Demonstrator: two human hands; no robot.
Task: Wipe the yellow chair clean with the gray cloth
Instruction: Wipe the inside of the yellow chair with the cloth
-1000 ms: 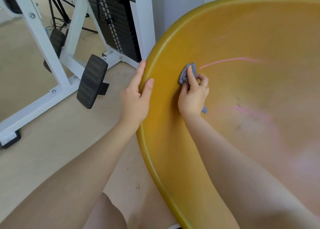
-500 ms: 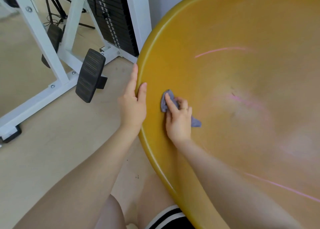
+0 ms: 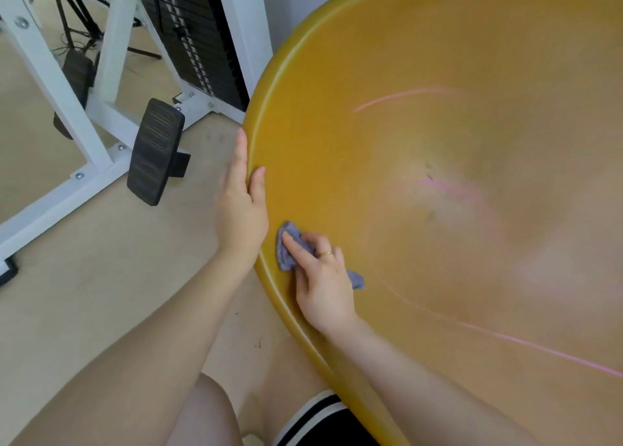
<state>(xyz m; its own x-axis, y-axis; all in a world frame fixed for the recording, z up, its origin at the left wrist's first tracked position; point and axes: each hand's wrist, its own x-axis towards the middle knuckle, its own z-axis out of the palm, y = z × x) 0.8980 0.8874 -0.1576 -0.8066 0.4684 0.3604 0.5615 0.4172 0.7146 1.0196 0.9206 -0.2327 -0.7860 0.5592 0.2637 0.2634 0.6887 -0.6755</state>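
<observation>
Cloth [image 3: 286, 255] under right hand [image 3: 322, 285] inside chair [image 3: 421, 57] rim, left hand [image 3: 240, 209] just left, on that rim

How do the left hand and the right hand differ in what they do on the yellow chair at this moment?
The left hand grips the rim of the yellow chair and holds no cloth; the right hand presses the gray cloth on the inner surface. The left hand's fingers lie outside the rim with the thumb inside; the right hand is wholly inside. The right hand wears a ring. Both touch the chair's left side.
</observation>
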